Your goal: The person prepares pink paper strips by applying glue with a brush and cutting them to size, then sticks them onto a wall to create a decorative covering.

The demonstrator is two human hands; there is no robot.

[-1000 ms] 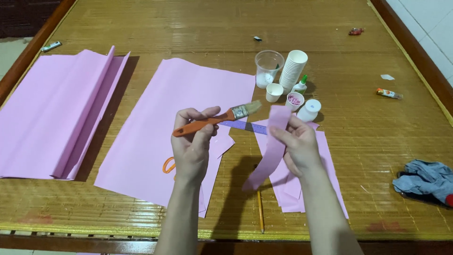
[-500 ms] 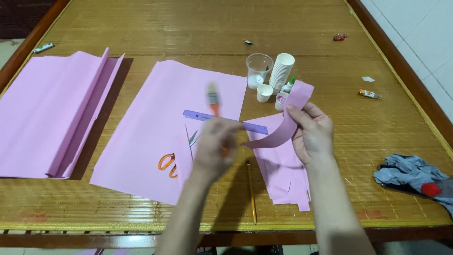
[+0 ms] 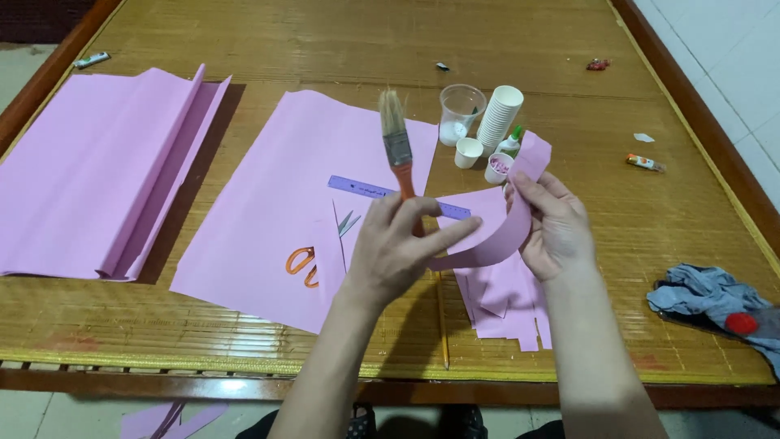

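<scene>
- Head view: the left hand has its fingers closed around the orange handle of a paintbrush, which stands upright with its pale bristles at the top; most of the handle is hidden inside the grip.
- The right hand pinches a curved pink paper strip between thumb and fingers; the strip bends from the left fingers across to the right ones and rises above them.
- Just behind the left fingers lies a purple ruler, its right part hidden by the hands and the strip.
- Beside the left hand, orange-handled scissors lie under a large pink sheet; only the handles and blade tips show through.
- Below the right hand a pile of cut pink pieces lies on the tabletop, partly covered by the wrist; a pencil lies beside it.
- Beyond the right fingers stand a clear plastic cup with something white at the bottom, a stack of white paper cups, a single small white cup whose contents cannot be seen, and another small cup with pinkish contents, hard to make out.
- A green-capped bottle is mostly hidden behind the strip.
- Far to the left lies folded pink paper; at the right edge, a crumpled cloth is cut off.
</scene>
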